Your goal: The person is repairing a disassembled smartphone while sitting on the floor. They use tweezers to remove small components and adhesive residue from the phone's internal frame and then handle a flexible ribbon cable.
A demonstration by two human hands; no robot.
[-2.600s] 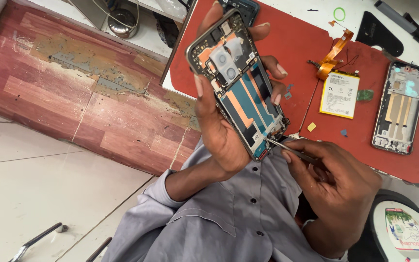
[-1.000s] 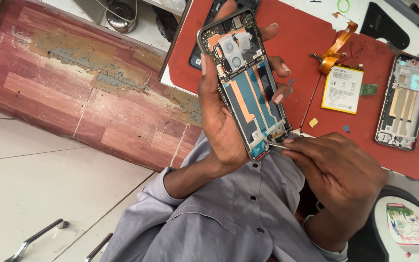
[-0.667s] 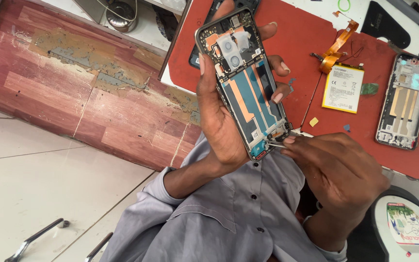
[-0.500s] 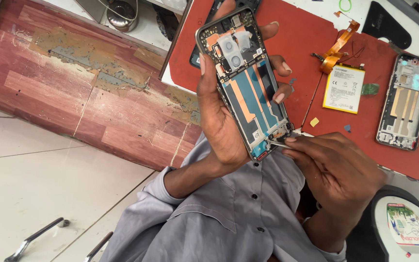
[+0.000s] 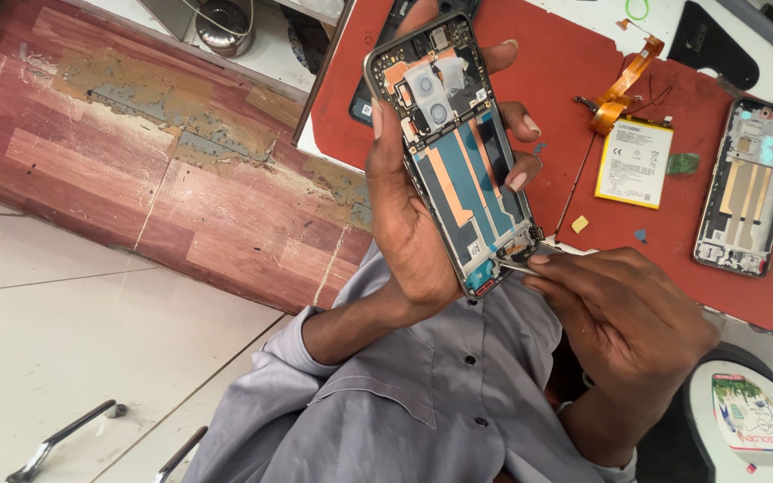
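The left hand [image 5: 413,215] grips an opened phone [image 5: 454,148] from behind, thumb along its left edge and fingers wrapped over the right edge, holding it up, tilted, above the red work mat [image 5: 556,80]. Its back is off, showing the camera block near the top and copper and teal strips down the middle. At the phone's lower end the right hand [image 5: 624,317] has its fingertips pressed together, pinching a thin metal tool [image 5: 519,266] whose tip touches the bottom corner of the frame. On the mat to the right lies a white and yellow battery [image 5: 634,163], with an orange flex cable [image 5: 624,85] just above it. Further right sits a second open phone frame [image 5: 749,199], flat on the mat and well apart from the hands. Below it all, the grey shirt [image 5: 422,402] fills the lower middle.
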